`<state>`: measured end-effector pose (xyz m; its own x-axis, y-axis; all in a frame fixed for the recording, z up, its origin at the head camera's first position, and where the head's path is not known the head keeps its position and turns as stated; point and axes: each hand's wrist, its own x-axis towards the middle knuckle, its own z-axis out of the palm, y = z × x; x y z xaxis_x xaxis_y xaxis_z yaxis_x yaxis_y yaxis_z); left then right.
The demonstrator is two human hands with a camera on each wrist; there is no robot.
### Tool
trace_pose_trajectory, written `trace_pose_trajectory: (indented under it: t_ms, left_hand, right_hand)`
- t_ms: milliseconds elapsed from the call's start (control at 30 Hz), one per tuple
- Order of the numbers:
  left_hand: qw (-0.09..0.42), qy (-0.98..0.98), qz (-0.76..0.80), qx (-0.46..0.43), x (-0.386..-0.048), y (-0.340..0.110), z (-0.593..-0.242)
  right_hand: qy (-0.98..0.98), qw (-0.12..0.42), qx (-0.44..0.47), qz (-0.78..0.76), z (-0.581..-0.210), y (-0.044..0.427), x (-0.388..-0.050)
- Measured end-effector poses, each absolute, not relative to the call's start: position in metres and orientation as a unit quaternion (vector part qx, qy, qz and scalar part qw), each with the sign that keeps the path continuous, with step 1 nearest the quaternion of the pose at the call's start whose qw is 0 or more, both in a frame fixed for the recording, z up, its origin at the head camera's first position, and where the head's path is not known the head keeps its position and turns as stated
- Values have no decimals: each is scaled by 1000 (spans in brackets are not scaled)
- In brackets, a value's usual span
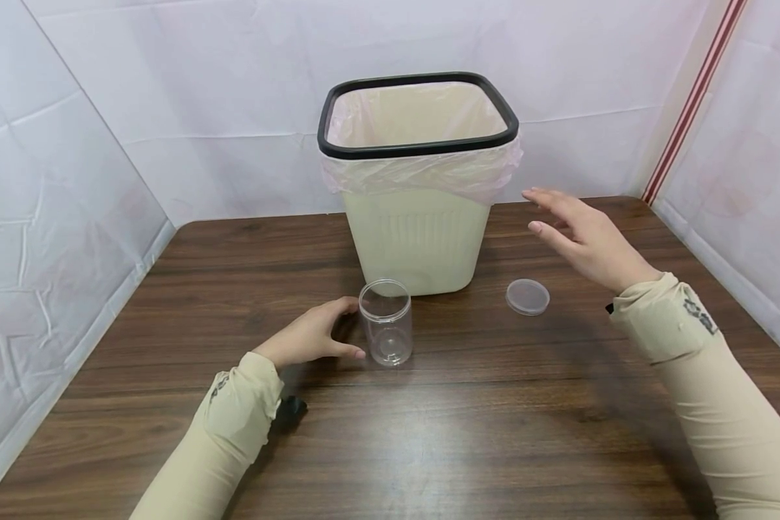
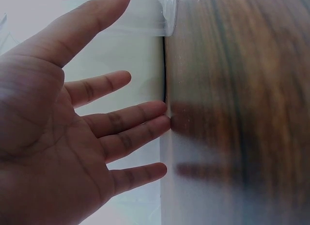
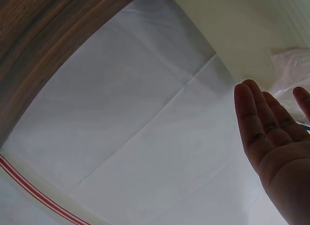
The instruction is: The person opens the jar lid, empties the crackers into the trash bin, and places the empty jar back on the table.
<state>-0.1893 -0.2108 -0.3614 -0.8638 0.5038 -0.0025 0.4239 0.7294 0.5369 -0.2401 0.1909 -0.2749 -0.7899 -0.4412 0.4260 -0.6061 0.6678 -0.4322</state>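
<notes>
A clear plastic jar (image 1: 390,336) without its lid stands upright on the wooden table. Just left of it is my left hand (image 1: 315,334), thumb and fingers spread apart; in the left wrist view the palm (image 2: 53,152) holds nothing, and part of the jar (image 2: 145,14) shows past the thumb. My right hand (image 1: 588,238) hovers above the table's right side with fingers extended and holds nothing. Below and left of it a round translucent lid (image 1: 528,297) lies flat. In the right wrist view the fingers (image 3: 251,116) are straight, near the bin's side.
A cream trash bin (image 1: 422,238) with a black rim (image 1: 422,150) and a pinkish liner bag (image 1: 494,170) stands behind the jar on the brown table (image 1: 390,440). White sheeting (image 1: 188,94) hangs at the back and sides.
</notes>
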Motion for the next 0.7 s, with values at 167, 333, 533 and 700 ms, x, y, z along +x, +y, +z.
trace_pose_trajectory:
  t_ms: [167, 333, 533, 700]
  left_hand:
    - [74, 927, 272, 249, -189, -212, -361]
    - [74, 927, 271, 248, -189, -212, -362]
    - [76, 928, 270, 245, -189, -212, -362]
    - [77, 928, 270, 245, -189, -212, -362]
  right_hand:
    - [-902, 143, 291, 286, -280, 190, -240]
    - [-903, 137, 290, 286, -287, 190, -240]
    - [-903, 125, 287, 296, -296, 191, -238]
    - [-900, 124, 286, 304, -302, 190, -238]
